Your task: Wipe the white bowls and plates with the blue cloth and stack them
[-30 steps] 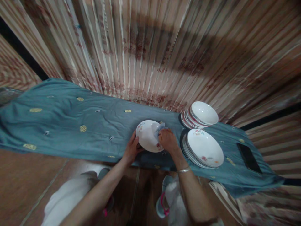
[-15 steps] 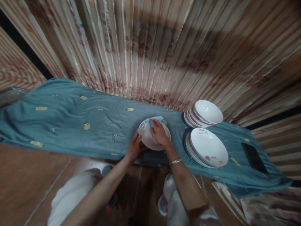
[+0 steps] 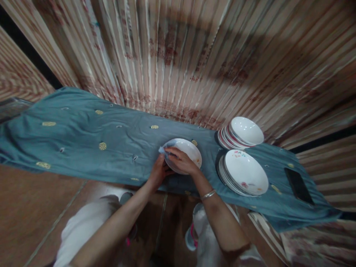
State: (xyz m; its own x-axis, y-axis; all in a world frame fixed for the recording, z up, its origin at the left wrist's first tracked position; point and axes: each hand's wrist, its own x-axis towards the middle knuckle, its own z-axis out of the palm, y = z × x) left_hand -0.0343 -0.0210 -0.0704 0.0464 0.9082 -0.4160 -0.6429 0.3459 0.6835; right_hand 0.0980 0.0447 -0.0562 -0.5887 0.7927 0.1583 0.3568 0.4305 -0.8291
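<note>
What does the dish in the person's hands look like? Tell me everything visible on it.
This shallow white dish looks like glossy glazed ceramic, with a small orange-red painted mark near its right rim. It is tilted in the hands. The left hand holds its near edge from below, while the right hand lies across its face, pressing a pale blue cloth to the left rim. It sits over a teal tablecloth, left of two stacks of dishes; whether it touches the tablecloth cannot be told.

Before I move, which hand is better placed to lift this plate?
Probably your left hand: it sits under the edge of the plate, while your right hand lies on top, pressing a cloth.
</note>
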